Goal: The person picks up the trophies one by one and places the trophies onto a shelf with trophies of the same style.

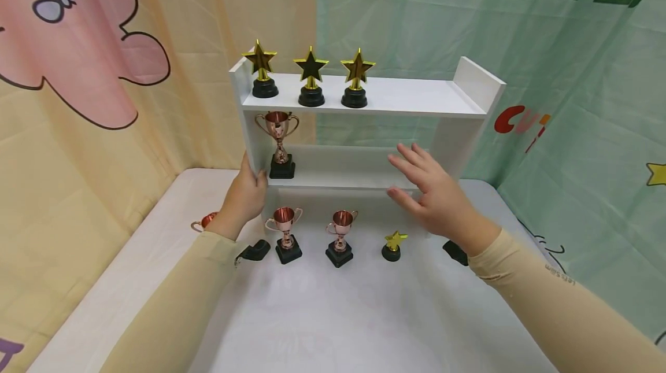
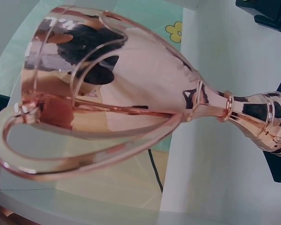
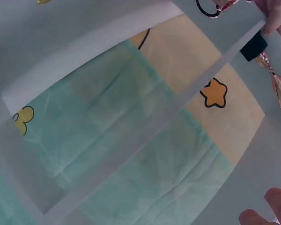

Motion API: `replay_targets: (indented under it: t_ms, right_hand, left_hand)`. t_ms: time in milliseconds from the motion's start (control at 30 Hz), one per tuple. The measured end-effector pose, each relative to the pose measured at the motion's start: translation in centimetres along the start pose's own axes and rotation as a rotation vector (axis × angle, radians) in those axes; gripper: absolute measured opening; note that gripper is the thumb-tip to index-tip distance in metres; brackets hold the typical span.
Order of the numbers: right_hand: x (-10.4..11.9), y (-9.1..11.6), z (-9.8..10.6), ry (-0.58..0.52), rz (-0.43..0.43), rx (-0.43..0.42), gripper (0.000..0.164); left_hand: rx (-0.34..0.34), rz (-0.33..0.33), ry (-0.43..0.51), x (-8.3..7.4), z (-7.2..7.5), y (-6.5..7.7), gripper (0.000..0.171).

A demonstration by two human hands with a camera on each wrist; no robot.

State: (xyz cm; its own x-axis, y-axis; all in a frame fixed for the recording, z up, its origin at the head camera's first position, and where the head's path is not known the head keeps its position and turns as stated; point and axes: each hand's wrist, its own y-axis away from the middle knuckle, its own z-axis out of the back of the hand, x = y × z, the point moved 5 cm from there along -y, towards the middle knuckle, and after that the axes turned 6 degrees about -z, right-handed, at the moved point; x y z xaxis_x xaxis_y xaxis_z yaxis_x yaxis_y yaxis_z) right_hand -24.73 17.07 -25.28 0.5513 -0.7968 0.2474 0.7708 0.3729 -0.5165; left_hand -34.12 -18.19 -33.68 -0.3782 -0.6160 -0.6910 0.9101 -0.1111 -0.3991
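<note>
A white two-tier shelf stands on the table. My left hand grips the edge of its left side panel, thumb toward the inside. Close to that hand, on the middle board, stands a rose-gold trophy cup with a black base; it fills much of the left wrist view. My right hand hovers before the right part of the middle board, fingers spread and holding nothing. Three gold star trophies line the top board toward the left. In the right wrist view, some right fingertips show at the lower corner.
Two rose-gold cups and a small gold star trophy stand on the white table before the shelf. Another cup is partly hidden behind the left wrist. A black base shows beside the right wrist. Printed curtains hang behind.
</note>
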Motion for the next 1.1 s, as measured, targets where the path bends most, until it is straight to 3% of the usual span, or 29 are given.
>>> replay_targets:
  t_ms: [500, 1100]
  right_hand:
    - [-1.2, 1.7, -2.3, 0.093, -0.052, 0.164, 0.073]
    - [-1.9, 3.4, -4.2, 0.230, -0.024, 0.221, 0.082]
  left_hand:
    - [-0.004, 0.002, -0.012, 0.1, 0.0, 0.0, 0.068]
    - [0.001, -0.003, -0.002, 0.1, -0.1, 0.0, 0.068]
